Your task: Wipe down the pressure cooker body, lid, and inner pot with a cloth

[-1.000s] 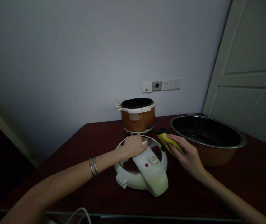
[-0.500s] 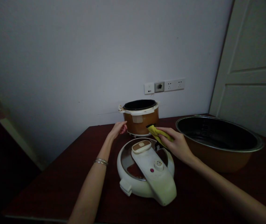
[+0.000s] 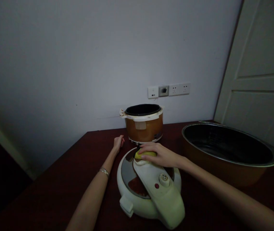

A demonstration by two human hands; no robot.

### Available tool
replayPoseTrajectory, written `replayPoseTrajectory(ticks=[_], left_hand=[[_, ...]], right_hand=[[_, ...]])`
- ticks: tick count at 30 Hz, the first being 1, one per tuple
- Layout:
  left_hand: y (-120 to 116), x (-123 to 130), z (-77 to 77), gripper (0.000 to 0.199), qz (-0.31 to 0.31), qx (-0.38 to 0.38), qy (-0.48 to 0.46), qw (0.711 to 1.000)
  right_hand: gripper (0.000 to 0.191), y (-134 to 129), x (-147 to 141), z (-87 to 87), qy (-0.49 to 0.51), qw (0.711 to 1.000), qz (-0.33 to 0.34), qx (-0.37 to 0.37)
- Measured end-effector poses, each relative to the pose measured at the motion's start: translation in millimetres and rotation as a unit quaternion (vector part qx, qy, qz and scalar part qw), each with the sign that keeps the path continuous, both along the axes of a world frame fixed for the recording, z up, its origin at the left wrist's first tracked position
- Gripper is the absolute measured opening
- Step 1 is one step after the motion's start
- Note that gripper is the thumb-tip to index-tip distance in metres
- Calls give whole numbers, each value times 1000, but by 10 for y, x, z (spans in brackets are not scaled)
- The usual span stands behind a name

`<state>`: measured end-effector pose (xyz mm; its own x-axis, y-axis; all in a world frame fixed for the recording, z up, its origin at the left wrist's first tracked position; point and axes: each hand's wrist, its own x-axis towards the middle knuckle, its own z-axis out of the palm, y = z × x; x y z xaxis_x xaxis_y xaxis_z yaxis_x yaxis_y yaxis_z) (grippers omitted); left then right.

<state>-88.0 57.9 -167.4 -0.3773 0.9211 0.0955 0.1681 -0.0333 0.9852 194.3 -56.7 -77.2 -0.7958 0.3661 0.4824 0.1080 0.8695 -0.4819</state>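
Observation:
A white pressure-cooker lid [image 3: 171, 202] lies on the dark red table, its broad handle running across a shiny panel. With my right hand [image 3: 162, 154] I hold a yellow cloth [image 3: 146, 154] against the far end of that handle; my fingers are bent over it. My left hand [image 3: 119, 142] is closed in a loose fist, with no object visible in it. It is near the table surface, beyond the lid's left side and left of the cooker body [image 3: 146, 130]. This brown cooker body has a white rim and a dark inside.
A large brown pot [image 3: 223, 168] with a metal rim and black inside stands at the right. Behind the table [image 3: 64, 179] rises a pale wall with several sockets and switches [image 3: 169, 90]. A white panelled door [image 3: 259, 73] is at the far right.
My right hand has moved left and down with the yellow cloth, from above the lid's right side onto the handle's far end. My left hand has shifted slightly left and lower.

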Motion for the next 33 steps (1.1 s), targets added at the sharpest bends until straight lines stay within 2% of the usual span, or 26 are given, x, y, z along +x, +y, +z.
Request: replayPoseTrajectory(ticks=[5,8,10,12,13,15,16,18,19,21,23,28,31,33], left_hand=[[-47,54,-6,33,-4,-10,51,999],[-111,74,80,35,-27,-31,70,997],[-172,81,239,36,-52,-49,83,994],[-277,99,494,38,-89,-67,104,988],[-354,120,647,39,-128,-85,122,981],[-556,200,956,45,-295,-138,226,918],[-675,259,1090,45,-352,-151,267,884],[-919,398,1275,47,-419,-175,337,825],[-1032,469,1321,51,-431,-179,372,803],[-1213,588,1330,61,-422,-138,448,776],[-1318,661,1278,66,-405,-110,499,759],[-1341,725,1170,66,-388,-72,580,712],[-1322,743,1146,59,-382,-67,601,699],[-1323,741,1125,56,-375,-67,600,704]], right_hand=[[23,134,-31,-90,15,1000,-15,21],[19,217,-7,-124,40,999,-25,-7],[16,259,11,-142,48,997,-55,-31],[15,291,25,-167,47,993,-91,-62],[15,304,28,-182,47,990,-104,-80],[15,328,28,-214,49,985,-118,-112],[14,341,25,-228,52,984,-121,-123],[15,367,19,-242,63,981,-123,-134],[18,378,18,-238,72,980,-124,-135],[27,385,26,-202,90,979,-126,-129],[31,355,39,-134,93,983,-125,-101],[25,109,19,25,14,999,-38,36],[19,23,9,40,-45,994,-15,96],[15,51,44,48,-71,991,-29,109]])
